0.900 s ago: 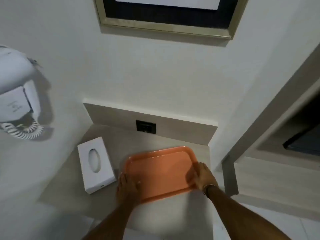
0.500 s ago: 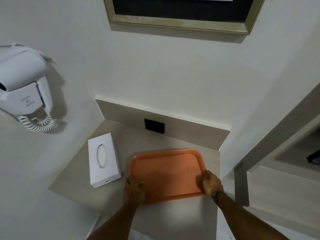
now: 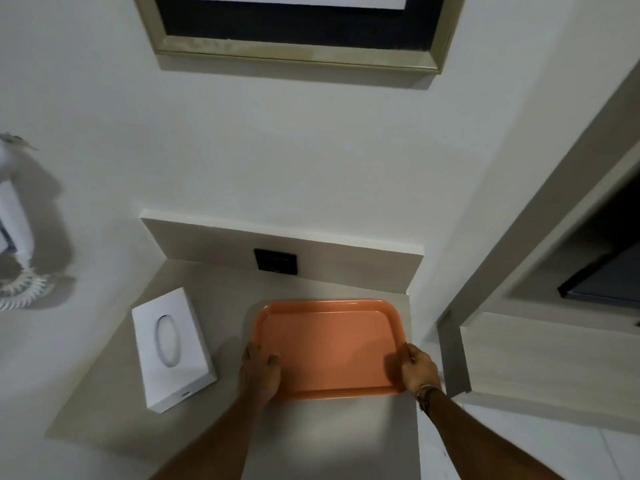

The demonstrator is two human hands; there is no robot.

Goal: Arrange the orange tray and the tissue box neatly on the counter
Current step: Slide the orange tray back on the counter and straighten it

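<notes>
An empty orange tray [image 3: 329,344] lies flat on the beige counter [image 3: 214,306], close to the right wall and a little short of the back panel. My left hand [image 3: 259,374] grips its near left corner, thumb on the inside. My right hand [image 3: 419,372] grips its near right corner. A white tissue box [image 3: 171,348] with an oval slot lies flat to the tray's left, apart from it and turned slightly askew.
A black wall socket [image 3: 276,261] sits in the back panel behind the tray. A white wall-mounted hair dryer with a coiled cord [image 3: 17,289] hangs at the left. A framed picture [image 3: 298,46] hangs above. A wooden unit [image 3: 540,362] stands to the right.
With both hands on it, the tray has turned from slanted to nearly square with the counter's back panel. The tissue box has not moved.
</notes>
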